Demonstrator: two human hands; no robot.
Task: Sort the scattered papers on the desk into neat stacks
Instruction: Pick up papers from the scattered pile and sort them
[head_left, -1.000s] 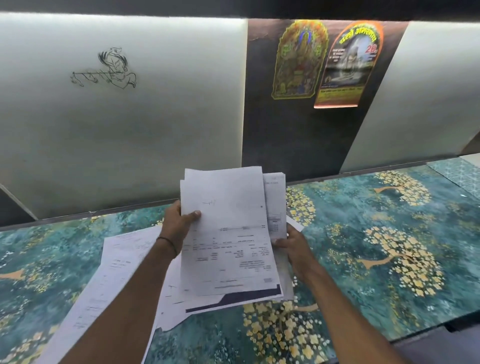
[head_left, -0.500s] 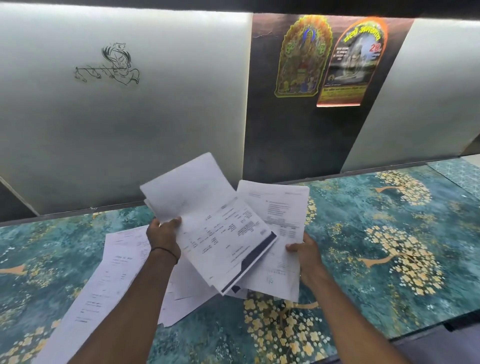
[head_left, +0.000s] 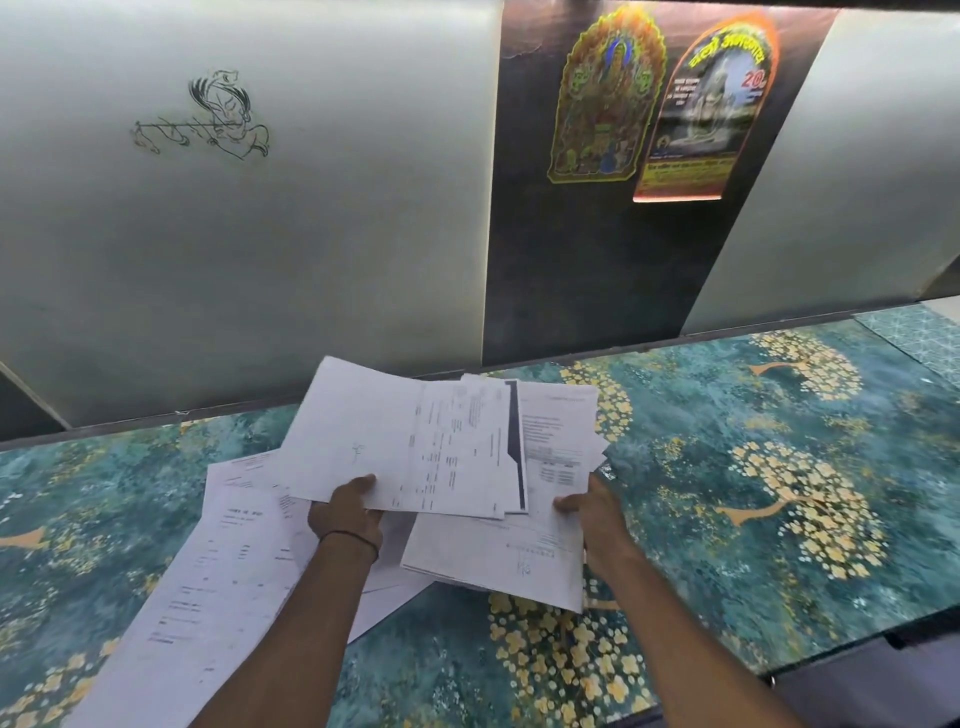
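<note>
1. Papers (head_left: 405, 447) are sitting in both our hands, raised over the desk (head_left: 727, 519), and more are lying on it to our left.
2. Our left hand (head_left: 345, 514) is pinching the near edge of the top batch (head_left: 363, 431). The thumb is pressing on its face and the fingers are hiding beneath. This batch is lying turned sideways, with its dark-striped edge pointing right.
3. Our right hand (head_left: 597, 514) is clamping the right edge of the lower batch (head_left: 498, 551), thumb on top and fingers tucked out of sight under it. These sheets are fanning out unevenly, and their far corners are poking past the top batch.
4. The top batch is overlapping the lower one. We are not able to tell whether the lower batch's near edge is touching the desk.
5. Further out, loose sheets (head_left: 223, 561) are sprawling askew on the desk under our left forearm, overlapping each other. No squared stack is showing anywhere in view.
6. We are judging this as the splitting step, where one handful is being divided into two groups. The task is looking early, since nothing is lying neat yet.
7. The next move is likely calling for two things:
   - setting one batch down on bare desk to the right, well apart from the loose sheets;
   - squaring its edges, with a firm grip so the fanned sheets are not sliding out.
</note>
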